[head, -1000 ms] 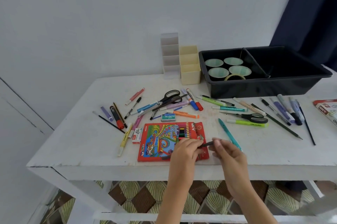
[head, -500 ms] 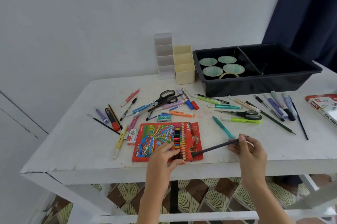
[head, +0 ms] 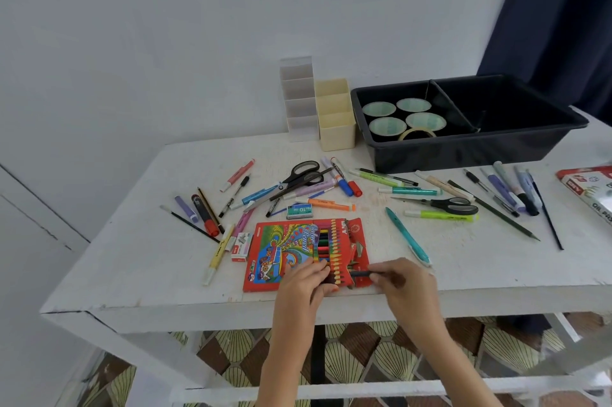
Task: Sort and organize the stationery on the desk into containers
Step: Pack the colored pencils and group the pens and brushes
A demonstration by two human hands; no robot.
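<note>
Red colour-pencil box (head: 281,254) lies flat by the bench's (head: 132,274) near edge, flap open, bright pencils showing. The left hand (head: 303,284) clamps it in its grip; right hand (head: 405,287) pinches a dark pencil (head: 362,273) at the flap.

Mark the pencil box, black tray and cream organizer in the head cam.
pencil box (head: 281,251), head view, on its printed front.
black tray (head: 463,153), head view, on its front wall.
cream organizer (head: 337,136), head view, on its front face.
</note>
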